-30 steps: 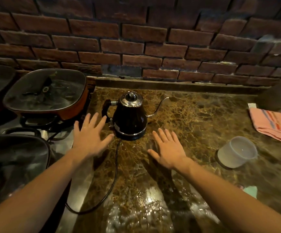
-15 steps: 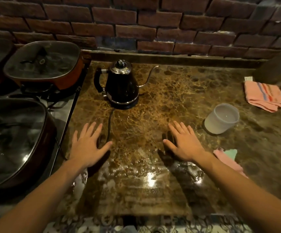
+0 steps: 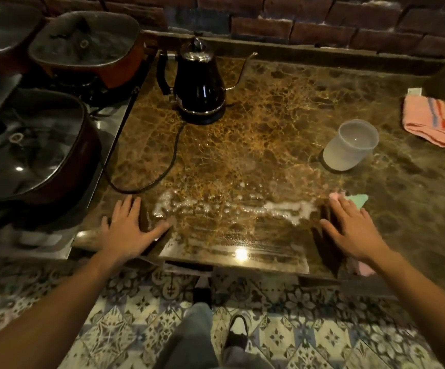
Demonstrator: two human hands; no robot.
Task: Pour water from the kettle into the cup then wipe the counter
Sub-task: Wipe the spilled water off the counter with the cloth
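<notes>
Floor tiling [image 3: 295,339], patterned, occupies the nearest ground, with a trouser leg [image 3: 189,339] and one shoe [image 3: 238,330] visible on it. Left hand [image 3: 129,230] lies flat, fingers spread, grasping nothing, at the near left corner of the counter [image 3: 269,123]. Right hand [image 3: 354,230] is likewise flat and released, near the front edge to the right; it partly covers a pink and green cloth [image 3: 359,199], whose far end shows beyond the fingertips. Wet glare runs across the marble between the two hands. Cup [image 3: 350,147], white and translucent, stands upright further back on the right, apart from both hands; contents cannot be determined. Folded pink striped towel [image 3: 434,121] lies beyond it at the right edge. Kettle [image 3: 200,83], black with chrome lid and thin gooseneck spout, sits on its base at the back left of the counter, handle to the left, spout to the right. Its cord [image 3: 162,171] trails forward over the left edge. Lidded pans [image 3: 88,46] occupy the stove on the left. Brick wall [image 3: 322,25] closes the rear.
</notes>
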